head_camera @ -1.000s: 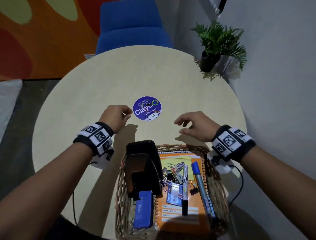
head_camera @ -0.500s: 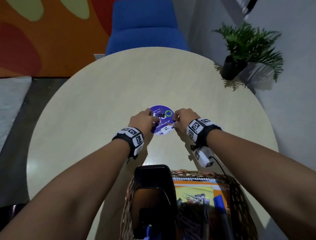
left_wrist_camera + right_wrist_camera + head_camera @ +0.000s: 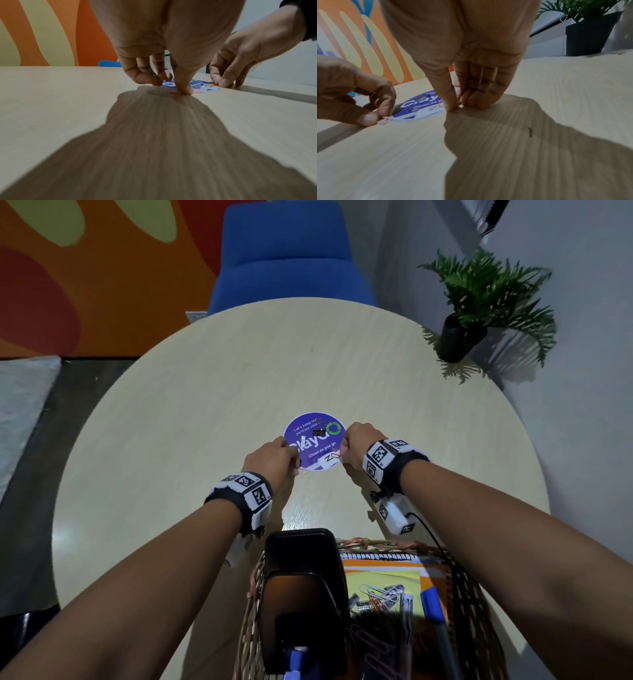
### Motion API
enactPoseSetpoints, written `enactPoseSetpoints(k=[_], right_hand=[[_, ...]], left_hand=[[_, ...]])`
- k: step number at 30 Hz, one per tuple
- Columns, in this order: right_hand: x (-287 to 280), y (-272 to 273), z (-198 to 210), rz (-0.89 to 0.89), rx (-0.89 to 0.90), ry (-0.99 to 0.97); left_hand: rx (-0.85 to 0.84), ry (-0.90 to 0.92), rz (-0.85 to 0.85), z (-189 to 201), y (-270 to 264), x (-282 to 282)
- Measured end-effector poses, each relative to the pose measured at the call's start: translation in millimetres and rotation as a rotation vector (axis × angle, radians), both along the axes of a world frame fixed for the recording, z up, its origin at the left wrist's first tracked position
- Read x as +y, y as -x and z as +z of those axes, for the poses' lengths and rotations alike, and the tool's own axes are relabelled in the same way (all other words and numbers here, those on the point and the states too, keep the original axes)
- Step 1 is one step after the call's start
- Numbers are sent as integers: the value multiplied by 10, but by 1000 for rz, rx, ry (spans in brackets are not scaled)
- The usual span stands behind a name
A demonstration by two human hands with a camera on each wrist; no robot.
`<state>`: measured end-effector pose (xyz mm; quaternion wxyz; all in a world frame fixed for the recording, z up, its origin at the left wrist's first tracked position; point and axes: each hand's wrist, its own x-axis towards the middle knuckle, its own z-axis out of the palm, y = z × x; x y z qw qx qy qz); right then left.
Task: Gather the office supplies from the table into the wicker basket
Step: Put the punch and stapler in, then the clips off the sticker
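Both bare forearms are reaching up from the lower corners of the head view, each wearing a black wristband with square markers. The left hand (image 3: 272, 458) and right hand (image 3: 358, 443) are meeting at frame centre, fingers curling downward, thumb and fingertips (image 3: 453, 106) pinching together at the surface.

Dim, even indoor light. In both wrist views each hand casts a broad soft shadow over the table (image 3: 51, 108) toward 6 o'clock. The near tabletop smears with blur. In the head view, edges bow and the wicker basket (image 3: 479, 594) sits murky.
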<state>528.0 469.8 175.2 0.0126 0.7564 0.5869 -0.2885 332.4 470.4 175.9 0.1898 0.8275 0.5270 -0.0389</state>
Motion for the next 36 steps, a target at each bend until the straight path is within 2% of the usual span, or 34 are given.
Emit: enactPoseSetpoints(k=[6, 9, 14, 17, 21, 28, 31, 36], right_hand=[[-162, -13, 144, -4, 22, 14], [-278, -107, 396, -11, 84, -85], [-667, -310, 958, 133, 170, -181], [-1019, -404, 1179, 198, 174, -184], [-1527, -472, 1294, 248, 200, -173], [-2143, -497, 1254, 183, 303, -141], [-2293, -517, 1205, 169, 318, -106], [-2412, -480, 1160, 189, 339, -70]], left_hand=[[-18, 48, 54, 52, 62, -262], [-191, 118, 150, 180, 158, -314], [-511, 129, 211, 767, 284, -430], [-580, 121, 192, 1121, 252, -729], [-660, 157, 146, 1369, 135, -1249], [-564, 277, -35, 1215, -77, -1948], [-510, 265, -29, 1169, -110, -2081], [-719, 243, 120, 1240, 38, -1868]])
